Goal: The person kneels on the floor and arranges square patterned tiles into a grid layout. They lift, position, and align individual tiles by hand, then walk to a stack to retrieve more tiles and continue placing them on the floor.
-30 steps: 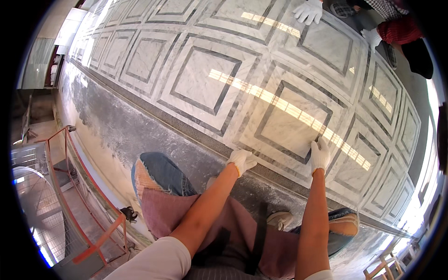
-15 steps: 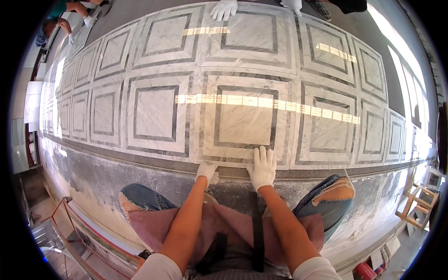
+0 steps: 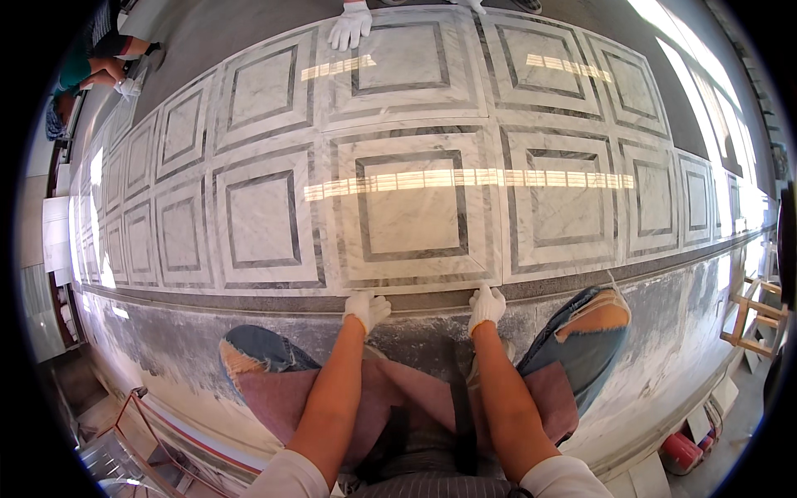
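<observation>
A square white marble tile with dark grey inlaid frames lies in the middle of the near row. My left hand, in a white knit glove, is closed at the near edge of this tile, toward its left corner. Close to its right corner my right hand, gloved the same way, has its fingers curled at the edge. Both hands appear to grip the tile there; their fingertips are partly hidden.
Similar framed tiles spread on both sides and behind. Another person's gloved hand rests on the far row. More people work at far left. A concrete ledge runs before me. A wooden frame stands at right.
My right hand has left the tile's top surface, drawn back to its near edge and curled its fingers. My left hand stays at the edge. The view has shifted slightly.
</observation>
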Available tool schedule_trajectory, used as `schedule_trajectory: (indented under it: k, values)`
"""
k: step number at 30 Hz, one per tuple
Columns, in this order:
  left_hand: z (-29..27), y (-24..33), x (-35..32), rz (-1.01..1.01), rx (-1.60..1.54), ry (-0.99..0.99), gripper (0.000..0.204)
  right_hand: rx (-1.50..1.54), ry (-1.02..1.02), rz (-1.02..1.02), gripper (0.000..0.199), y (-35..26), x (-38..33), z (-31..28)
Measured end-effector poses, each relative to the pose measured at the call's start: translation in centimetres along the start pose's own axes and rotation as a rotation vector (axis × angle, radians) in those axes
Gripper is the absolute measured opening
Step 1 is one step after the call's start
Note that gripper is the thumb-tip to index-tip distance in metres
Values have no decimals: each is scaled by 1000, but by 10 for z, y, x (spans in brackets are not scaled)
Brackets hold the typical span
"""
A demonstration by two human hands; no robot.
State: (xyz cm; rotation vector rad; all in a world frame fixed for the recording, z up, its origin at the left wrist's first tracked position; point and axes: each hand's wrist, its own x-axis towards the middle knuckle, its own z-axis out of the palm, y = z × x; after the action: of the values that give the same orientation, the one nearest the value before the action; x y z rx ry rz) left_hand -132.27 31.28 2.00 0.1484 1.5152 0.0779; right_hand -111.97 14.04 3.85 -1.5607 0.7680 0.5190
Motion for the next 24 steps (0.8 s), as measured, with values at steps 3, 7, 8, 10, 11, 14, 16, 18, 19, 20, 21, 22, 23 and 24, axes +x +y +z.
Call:
schedule_trajectory:
  k: [3,7,8,10,11,14,16,18,19,20,21,22,23,24]
  values:
    - [-14,-4,24,-6,-79,-5,38,43,4,24,23,-7,0,4]
    - [-17,-5,29,29,-74,-68,38,161,164,71,9,-16,33,-10]
    - [-17,-5,27,23,-80,-46,38,200,177,110,10,-18,41,-9]
    - [-8,-4,17,4,-77,-21,39,321,188,199,9,-19,62,-18]
    - [-3,-2,11,8,-72,-31,39,286,219,132,8,-12,74,-20]
    - [-1,1,-4,24,-69,-30,39,95,350,-19,2,9,80,-9]
    - [2,2,-8,34,-60,-25,39,145,310,-30,2,6,71,-10]
    - [0,4,0,16,-66,-24,40,160,263,-82,7,8,68,-13]
    - [-1,3,5,7,-73,-22,40,147,212,-72,7,6,70,-16]
    - [-1,2,5,6,-69,-14,40,124,158,-50,7,0,64,-20]
    - [2,4,4,9,-63,-3,41,105,102,-24,8,-4,58,-22]
    - [4,4,2,12,-59,8,41,127,86,-3,6,-9,53,-24]
    - [5,3,2,23,-41,7,41,154,78,13,6,-14,50,-28]
    - [5,2,3,38,-29,5,42,180,64,27,8,-20,46,-27]
